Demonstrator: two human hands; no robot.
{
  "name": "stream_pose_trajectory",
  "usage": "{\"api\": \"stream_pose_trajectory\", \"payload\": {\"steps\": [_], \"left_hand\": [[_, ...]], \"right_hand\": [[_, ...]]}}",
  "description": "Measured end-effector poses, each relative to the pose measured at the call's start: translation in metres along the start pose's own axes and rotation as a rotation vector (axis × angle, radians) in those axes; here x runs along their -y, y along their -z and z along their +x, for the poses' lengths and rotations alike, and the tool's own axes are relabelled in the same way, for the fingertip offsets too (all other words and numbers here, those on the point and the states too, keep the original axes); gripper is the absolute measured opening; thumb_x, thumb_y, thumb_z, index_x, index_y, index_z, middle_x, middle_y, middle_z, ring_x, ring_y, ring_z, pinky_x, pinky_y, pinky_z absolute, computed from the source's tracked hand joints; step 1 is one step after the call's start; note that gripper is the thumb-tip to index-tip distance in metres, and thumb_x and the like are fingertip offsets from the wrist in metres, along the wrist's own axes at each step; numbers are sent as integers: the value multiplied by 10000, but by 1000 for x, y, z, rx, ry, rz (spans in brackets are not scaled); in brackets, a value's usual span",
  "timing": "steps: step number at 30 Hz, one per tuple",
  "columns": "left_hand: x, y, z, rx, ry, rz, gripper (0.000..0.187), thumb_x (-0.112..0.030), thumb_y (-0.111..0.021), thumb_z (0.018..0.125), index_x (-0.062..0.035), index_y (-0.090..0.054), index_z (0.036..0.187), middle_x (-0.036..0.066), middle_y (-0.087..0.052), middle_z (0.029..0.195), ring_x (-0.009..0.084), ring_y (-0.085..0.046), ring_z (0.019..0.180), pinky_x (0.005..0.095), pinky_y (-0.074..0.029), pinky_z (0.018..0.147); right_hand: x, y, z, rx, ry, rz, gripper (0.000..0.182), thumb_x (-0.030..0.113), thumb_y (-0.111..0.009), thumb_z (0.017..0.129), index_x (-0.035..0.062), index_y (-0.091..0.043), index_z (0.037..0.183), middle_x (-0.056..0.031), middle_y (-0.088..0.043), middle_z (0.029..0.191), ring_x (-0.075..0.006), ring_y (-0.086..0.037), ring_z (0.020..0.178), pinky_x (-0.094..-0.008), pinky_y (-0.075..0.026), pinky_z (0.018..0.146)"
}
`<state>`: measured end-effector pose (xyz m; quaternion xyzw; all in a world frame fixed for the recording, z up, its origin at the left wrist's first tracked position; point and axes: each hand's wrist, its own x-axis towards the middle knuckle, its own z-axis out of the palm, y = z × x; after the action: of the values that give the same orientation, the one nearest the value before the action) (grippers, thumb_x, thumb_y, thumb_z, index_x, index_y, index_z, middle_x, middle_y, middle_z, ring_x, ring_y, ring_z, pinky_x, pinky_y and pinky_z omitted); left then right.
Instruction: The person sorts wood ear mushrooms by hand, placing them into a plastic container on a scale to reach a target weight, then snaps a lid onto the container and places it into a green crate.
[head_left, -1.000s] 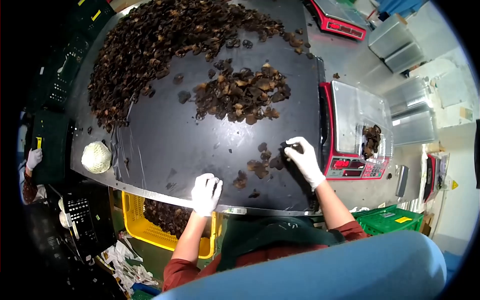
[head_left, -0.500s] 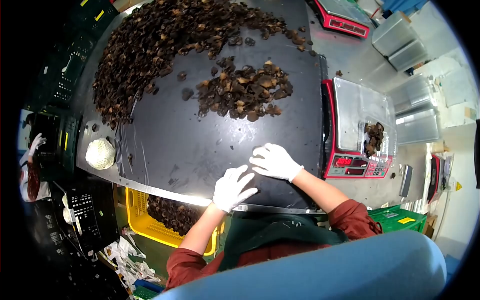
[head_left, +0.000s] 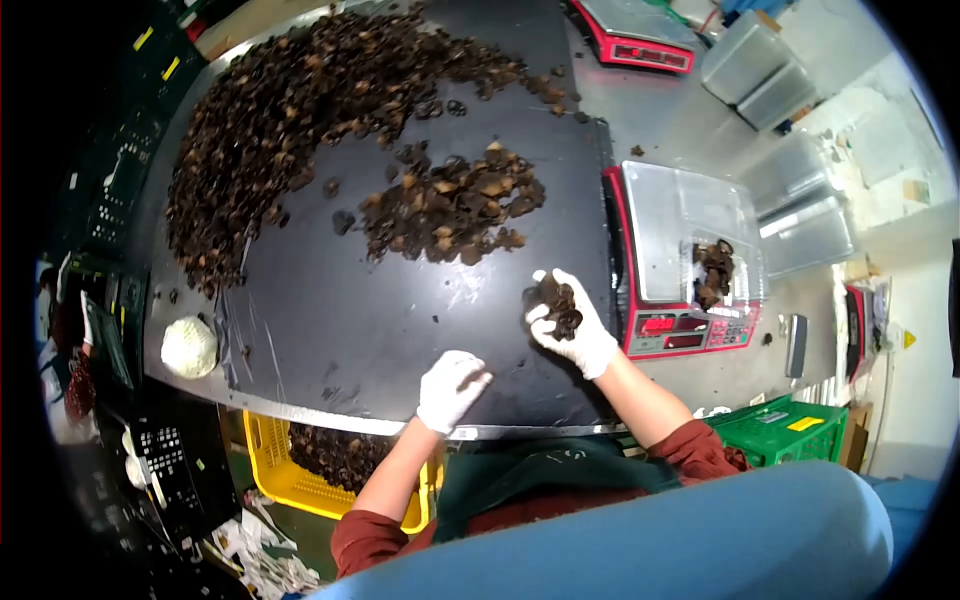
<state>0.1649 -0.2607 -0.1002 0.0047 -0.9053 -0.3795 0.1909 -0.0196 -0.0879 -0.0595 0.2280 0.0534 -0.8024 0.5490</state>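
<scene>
My right hand [head_left: 577, 330], in a white glove, is turned palm up with its fingers curled around a handful of dark wood ear mushrooms [head_left: 558, 305]. It is above the black table covering, just left of the near scale. My left hand [head_left: 452, 392], also gloved, is close to the table's front edge. Its fingers are curled in, and nothing shows between them. Beyond both hands lies a small heap of wood ear mushrooms [head_left: 450, 208]. A larger pile [head_left: 290, 130] spreads over the far left of the table.
On the right, a red scale [head_left: 690, 230] carries a clear container with mushroom pieces [head_left: 713, 275]. Another scale [head_left: 640, 45] and clear plastic boxes [head_left: 755, 75] stand farther back. A white, net-like ball [head_left: 189, 347] sits at left. Below the edge is a yellow basket [head_left: 265, 470] holding mushrooms.
My right hand has turned from palm down on the table to palm up, with wood ear mushrooms now showing in it. My left hand's spread fingers have curled in. The view has shifted slightly.
</scene>
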Motion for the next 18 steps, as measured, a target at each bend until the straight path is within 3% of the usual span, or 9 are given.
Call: {"api": "stream_pose_trajectory", "payload": {"steps": [1,4,6,9,10,11,13,16,18], "left_hand": [[5,-4,5,-120,56,-162,188,-178,-743,812,-76,-651,942,103,-648,858,203,-648,736,276,-536,632],[-23,12,42,-103,936,-972,164,-238,-609,944,-76,-590,926,18,-563,764,128,-551,544,261,-489,496],[-37,2,74,-215,1120,-1331,259,-359,-545,985,-150,-508,836,-39,-435,626,57,-364,460,187,-337,388],[-56,-21,109,33,1133,-1860,325,-446,-565,963,-167,-491,816,-51,-348,633,59,-275,455,208,-258,370],[-70,-29,121,131,1034,-1960,273,-398,-584,964,-152,-524,862,-38,-439,698,57,-358,495,203,-285,382],[-92,-39,138,56,1059,-1771,239,-366,-586,968,-136,-539,921,-17,-486,766,59,-380,529,194,-303,395],[-139,-58,173,8,1045,-1486,225,-333,-615,953,-121,-551,989,18,-544,832,63,-448,585,187,-348,428],[-188,-96,211,83,745,-1378,217,-304,-614,950,-98,-549,919,12,-559,848,50,-450,574,187,-357,438],[-196,-123,234,302,502,-1213,260,-269,-643,926,-62,-590,1074,34,-615,928,69,-513,628,213,-414,515]], "right_hand": [[-2,-1,-10,-41,31,-13,198,292,-659,893,116,-627,980,-39,-609,895,-126,-537,687,-199,-400,498],[-5,-14,-42,-60,49,-8,188,313,-660,892,145,-636,974,-42,-605,920,-130,-534,707,-206,-409,526],[-4,-19,-65,-33,81,-29,208,314,-648,895,141,-659,1010,-39,-600,941,-147,-500,696,-215,-362,503],[20,-15,-110,23,381,-251,252,316,-609,921,111,-595,1068,-71,-599,957,-144,-503,659,-223,-382,484],[31,-25,-131,89,438,-279,273,322,-586,942,97,-565,1097,-81,-599,931,-132,-511,637,-205,-385,475],[32,-48,-152,-195,713,-316,273,317,-601,937,86,-575,1079,-82,-617,939,-133,-542,625,-198,-401,454],[77,-36,-185,-155,877,-453,254,304,-618,921,78,-605,1035,-83,-649,947,-141,-629,771,-207,-464,515],[120,-39,-214,-269,1369,-874,200,205,-592,941,40,-634,1046,-63,-653,927,-136,-643,797,-254,-530,677],[137,-46,-224,-418,1391,-1083,175,134,-624,915,20,-640,1047,-62,-650,942,-128,-640,806,-268,-541,712]]}}
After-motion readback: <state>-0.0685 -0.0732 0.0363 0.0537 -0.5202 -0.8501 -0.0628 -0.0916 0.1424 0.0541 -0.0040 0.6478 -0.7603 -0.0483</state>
